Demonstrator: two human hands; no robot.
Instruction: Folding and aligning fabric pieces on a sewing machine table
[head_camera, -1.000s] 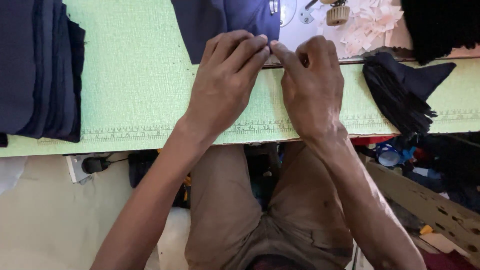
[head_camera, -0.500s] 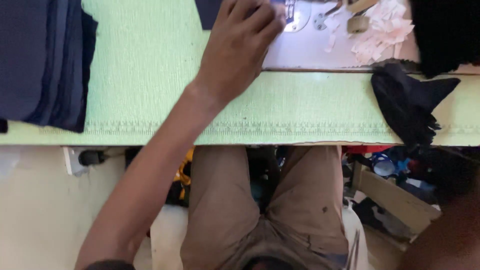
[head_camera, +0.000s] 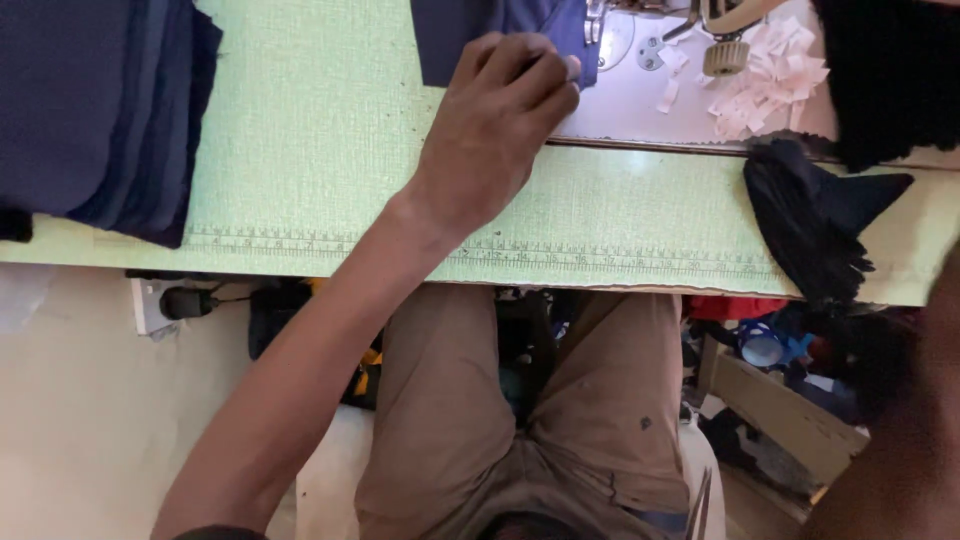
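A: Leftmost, a stack of dark navy cloth (head_camera: 90, 110) is seen on the green surface (head_camera: 300, 150), well apart from the left hand (head_camera: 495, 130).

B: How would the navy fabric piece (head_camera: 470, 30) be judged?

A: Soft, light and limp; it is best held flat near its lower edge. It lies at the surface's far edge, just left of the sewing machine plate (head_camera: 640, 90). The grip is pressed together, fingertips (head_camera: 560, 75) curled onto the fabric's lower right corner.

B: And rightward?

A: Paper scraps (head_camera: 760, 80) and black cloth (head_camera: 810, 230) are seen. The right hand cannot be made out.

Left hand (head_camera: 495, 125) outstretched, fingers curled down.
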